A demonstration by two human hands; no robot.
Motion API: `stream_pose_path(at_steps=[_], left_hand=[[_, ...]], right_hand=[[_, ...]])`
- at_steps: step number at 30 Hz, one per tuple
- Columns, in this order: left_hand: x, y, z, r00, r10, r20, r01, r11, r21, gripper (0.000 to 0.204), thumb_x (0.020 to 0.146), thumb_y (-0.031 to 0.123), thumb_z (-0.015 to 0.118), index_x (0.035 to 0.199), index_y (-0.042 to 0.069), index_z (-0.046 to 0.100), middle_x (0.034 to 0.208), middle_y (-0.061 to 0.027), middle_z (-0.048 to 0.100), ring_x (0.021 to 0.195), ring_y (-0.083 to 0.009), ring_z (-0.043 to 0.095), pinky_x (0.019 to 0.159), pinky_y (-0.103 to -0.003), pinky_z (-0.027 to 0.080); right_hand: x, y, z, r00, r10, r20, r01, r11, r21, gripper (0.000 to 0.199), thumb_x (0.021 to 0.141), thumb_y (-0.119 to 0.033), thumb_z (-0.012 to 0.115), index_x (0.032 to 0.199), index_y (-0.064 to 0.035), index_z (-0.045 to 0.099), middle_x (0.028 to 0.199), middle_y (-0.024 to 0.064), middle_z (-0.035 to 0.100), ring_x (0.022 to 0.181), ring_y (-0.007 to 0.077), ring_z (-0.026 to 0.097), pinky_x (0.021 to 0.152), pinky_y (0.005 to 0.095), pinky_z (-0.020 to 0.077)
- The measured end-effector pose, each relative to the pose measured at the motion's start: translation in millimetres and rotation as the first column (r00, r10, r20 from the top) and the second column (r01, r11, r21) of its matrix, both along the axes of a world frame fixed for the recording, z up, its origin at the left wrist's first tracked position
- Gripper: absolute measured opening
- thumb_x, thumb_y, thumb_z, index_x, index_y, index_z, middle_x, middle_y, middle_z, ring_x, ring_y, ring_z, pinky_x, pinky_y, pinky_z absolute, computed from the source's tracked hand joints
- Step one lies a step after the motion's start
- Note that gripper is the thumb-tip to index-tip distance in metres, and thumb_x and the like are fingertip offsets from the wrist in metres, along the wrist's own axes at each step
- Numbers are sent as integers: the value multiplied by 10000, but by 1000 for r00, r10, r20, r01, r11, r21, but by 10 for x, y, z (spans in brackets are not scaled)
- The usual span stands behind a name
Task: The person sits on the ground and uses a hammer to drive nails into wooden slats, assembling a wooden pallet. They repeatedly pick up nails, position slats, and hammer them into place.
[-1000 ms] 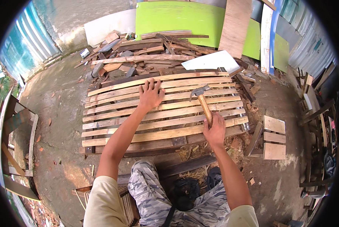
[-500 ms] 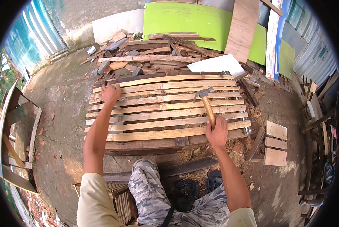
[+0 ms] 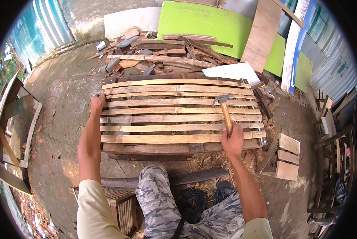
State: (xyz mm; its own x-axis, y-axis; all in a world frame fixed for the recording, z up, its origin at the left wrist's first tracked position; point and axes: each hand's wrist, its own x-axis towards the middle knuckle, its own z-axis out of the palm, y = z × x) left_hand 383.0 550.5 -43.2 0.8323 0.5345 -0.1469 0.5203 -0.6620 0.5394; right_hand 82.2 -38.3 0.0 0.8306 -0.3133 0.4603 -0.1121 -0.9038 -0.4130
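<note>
Several pale bamboo slats (image 3: 154, 118) lie side by side, with gaps between them, across a low wooden frame (image 3: 154, 148) in front of me. My right hand (image 3: 232, 140) is wrapped round the wooden handle of a claw hammer (image 3: 226, 113). Its metal head is held above the slats toward their right end. At the far left, my left hand (image 3: 97, 104) has its fingers curled at the end of a slat, thumb side up. The part under those fingers is hidden.
Behind the slats lies a heap of scrap wood (image 3: 162, 51) with a white board (image 3: 232, 73). Green panels (image 3: 202, 26) lean on the wall. A small slatted wooden piece (image 3: 288, 155) stands at right, a wooden crate (image 3: 122, 211) by my left leg, a wooden frame (image 3: 13, 131) far left.
My left hand has moved left, from on top of the slats to their left ends, and its fingers have closed there. The right hand still holds the hammer, almost unmoved over the slats.
</note>
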Motion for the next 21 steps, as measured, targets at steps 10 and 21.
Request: stream_pose_path(at_steps=[10,21], left_hand=[[-205,-144,212,1000,-12,-14,13,997,70,708,936,588,482,1497,157,499,1488,-193,531,1402,-416,466,1156,-690,202],[-413,-478,281,986,-5,169,-46,953,298,753,980,623,435,1529,108,430,1582,-205,396,1494,-388,313,1173,-658,190]], right_hand=[[6,28,-17,1000,-12,-20,12,1000,1,373,932,-214,654,1229,6,599,1243,294,617,1248,450,539,1114,537,384],[18,14,-42,1000,-24,-15,25,1000,6,357,918,-214,665,1196,-1,600,1253,278,614,1264,436,526,1119,523,381]])
